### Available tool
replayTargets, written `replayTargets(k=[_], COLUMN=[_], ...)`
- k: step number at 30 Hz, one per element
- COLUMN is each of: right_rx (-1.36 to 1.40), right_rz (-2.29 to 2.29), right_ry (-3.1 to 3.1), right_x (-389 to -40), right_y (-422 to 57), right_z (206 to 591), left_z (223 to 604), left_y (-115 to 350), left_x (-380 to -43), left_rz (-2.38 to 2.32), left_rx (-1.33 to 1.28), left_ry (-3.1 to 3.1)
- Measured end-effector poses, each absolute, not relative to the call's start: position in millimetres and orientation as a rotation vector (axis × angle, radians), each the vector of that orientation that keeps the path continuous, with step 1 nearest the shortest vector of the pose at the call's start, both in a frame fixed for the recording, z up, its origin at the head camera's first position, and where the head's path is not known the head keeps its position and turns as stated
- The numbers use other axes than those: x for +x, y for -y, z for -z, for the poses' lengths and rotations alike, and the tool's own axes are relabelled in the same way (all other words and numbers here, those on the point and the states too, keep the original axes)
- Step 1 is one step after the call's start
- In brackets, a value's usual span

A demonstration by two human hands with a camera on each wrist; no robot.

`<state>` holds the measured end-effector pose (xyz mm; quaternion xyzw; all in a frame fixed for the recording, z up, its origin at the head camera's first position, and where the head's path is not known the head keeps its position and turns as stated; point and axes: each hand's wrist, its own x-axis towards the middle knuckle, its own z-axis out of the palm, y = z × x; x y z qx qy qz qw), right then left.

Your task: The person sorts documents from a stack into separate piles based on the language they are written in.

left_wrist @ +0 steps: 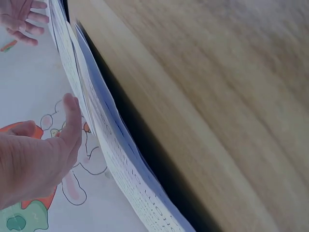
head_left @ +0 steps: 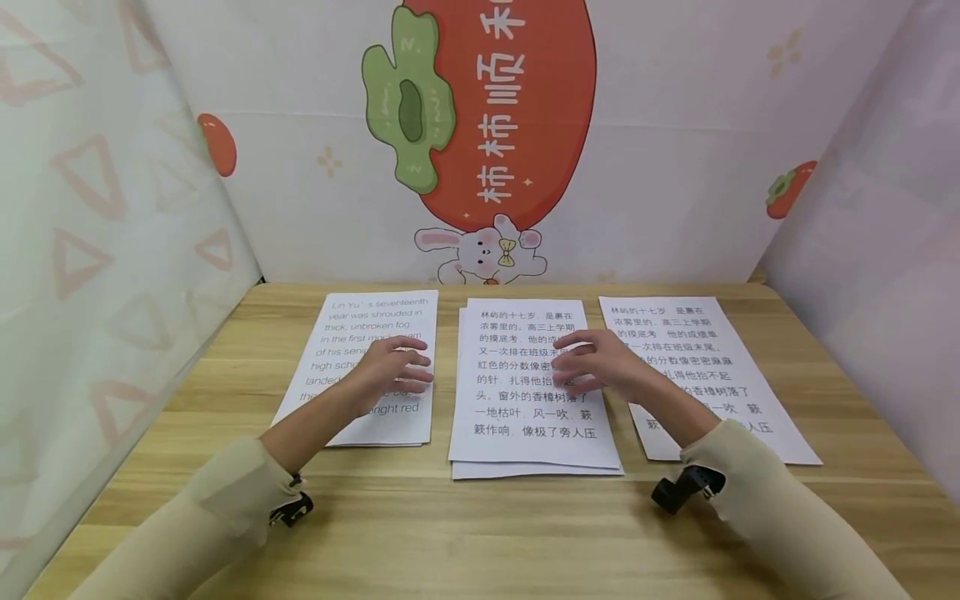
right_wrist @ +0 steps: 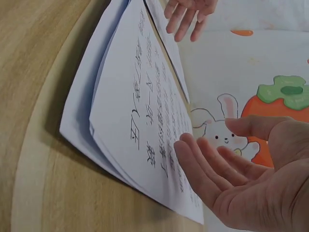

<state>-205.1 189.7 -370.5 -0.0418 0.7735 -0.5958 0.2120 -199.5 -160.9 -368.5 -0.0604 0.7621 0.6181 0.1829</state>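
My left hand [head_left: 386,375] hovers over the left stack of paper [head_left: 375,429], printed with English text, its fingers loosely bent and holding nothing. My right hand [head_left: 600,362] is in the air between the middle stack of paper [head_left: 517,450], printed with Chinese text, and the right sheet of paper [head_left: 667,321], also in Chinese. In the right wrist view the fingers and thumb of the right hand [right_wrist: 256,179] are spread apart with nothing between them. The left wrist view shows the left hand [left_wrist: 38,154] above the paper edges. A lower sheet sticks out under the middle stack.
The papers lie side by side on a wooden table [head_left: 465,533]. A white backdrop [head_left: 675,167] with a persimmon and a rabbit print stands behind it, and pale curtains [head_left: 112,208] hang at both sides. Each wrist wears a dark camera strap [head_left: 686,487].
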Motion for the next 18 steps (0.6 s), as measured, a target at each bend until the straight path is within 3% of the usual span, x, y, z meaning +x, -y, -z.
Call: replayTargets(k=[18], right_rx=[0.142], right_rz=[1.639], right_ry=[-2.257], right_x=[-196], right_y=[-238], right_z=[367], left_z=[372], left_y=[143], left_x=[-199], left_rz=[-1.722], left_rx=[-0.144], left_ry=[-1.985])
